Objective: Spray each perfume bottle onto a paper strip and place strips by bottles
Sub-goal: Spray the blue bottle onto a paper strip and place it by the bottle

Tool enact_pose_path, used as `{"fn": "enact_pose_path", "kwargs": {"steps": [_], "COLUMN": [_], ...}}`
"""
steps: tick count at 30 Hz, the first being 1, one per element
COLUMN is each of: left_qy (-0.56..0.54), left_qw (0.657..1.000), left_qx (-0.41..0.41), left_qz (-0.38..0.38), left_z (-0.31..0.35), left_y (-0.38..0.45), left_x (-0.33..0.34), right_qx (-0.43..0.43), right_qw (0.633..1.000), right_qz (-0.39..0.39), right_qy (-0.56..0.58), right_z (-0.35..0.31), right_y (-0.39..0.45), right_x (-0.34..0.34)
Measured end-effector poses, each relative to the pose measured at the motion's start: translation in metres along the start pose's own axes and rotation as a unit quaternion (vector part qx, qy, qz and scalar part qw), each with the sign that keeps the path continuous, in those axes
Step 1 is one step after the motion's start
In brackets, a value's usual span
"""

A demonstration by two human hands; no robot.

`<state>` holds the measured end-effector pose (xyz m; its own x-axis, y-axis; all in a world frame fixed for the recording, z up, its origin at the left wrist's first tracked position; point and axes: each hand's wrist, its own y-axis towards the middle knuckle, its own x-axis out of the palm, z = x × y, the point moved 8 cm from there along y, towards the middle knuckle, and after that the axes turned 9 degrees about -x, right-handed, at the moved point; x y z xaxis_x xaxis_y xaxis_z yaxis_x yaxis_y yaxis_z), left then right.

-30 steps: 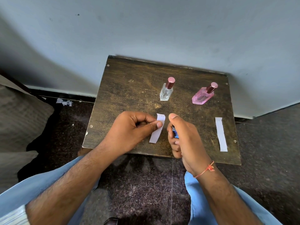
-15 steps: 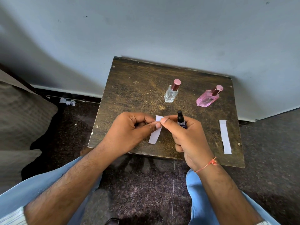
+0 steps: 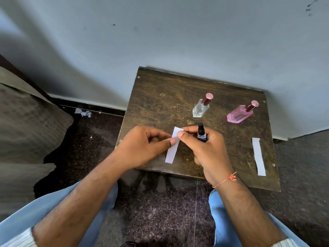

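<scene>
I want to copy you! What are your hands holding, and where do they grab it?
Both hands pinch the paper strip near its top end. The right hand also wraps the small dark spray bottle around its body; the left hand holds only the strip.

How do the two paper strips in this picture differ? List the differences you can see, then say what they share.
1. The held strip is pinched between the left hand and the right hand; the loose strip lies untouched on the table.
2. The held strip sits mid-table near the front edge; the loose strip lies by the right edge.

Both are plain white, narrow and unfolded.
</scene>
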<state>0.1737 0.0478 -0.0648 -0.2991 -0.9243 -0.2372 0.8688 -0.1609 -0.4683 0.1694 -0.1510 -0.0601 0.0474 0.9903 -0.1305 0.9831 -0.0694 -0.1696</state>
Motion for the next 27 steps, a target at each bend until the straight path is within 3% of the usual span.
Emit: {"fn": "enact_pose_path", "kwargs": {"steps": [2, 5, 8, 14, 27], "left_qy": [-0.05, -0.269, -0.431, -0.542, -0.517], "left_qw": [0.996, 0.948, 0.89, 0.828, 0.844], "left_qx": [-0.045, -0.097, -0.098, -0.117, -0.116], "left_qz": [0.062, 0.14, 0.111, 0.088, 0.088], "left_z": [-0.006, -0.014, -0.008, -0.015, -0.003], "left_y": [0.004, 0.009, 0.014, 0.02, 0.014], "left_x": [-0.029, -0.064, -0.066, -0.065, -0.061], "right_qx": [0.008, 0.03, 0.035, 0.005, -0.041], "right_qw": [1.0, 0.999, 0.997, 0.977, 0.934], "right_qz": [0.005, 0.02, 0.023, 0.057, 0.036], "right_qy": [-0.008, -0.027, -0.066, -0.207, -0.353], "right_z": [0.002, 0.008, 0.008, -0.004, -0.016], "right_y": [0.001, 0.008, 0.023, 0.052, 0.067], "right_x": [0.002, 0.007, 0.019, 0.034, 0.048]}}
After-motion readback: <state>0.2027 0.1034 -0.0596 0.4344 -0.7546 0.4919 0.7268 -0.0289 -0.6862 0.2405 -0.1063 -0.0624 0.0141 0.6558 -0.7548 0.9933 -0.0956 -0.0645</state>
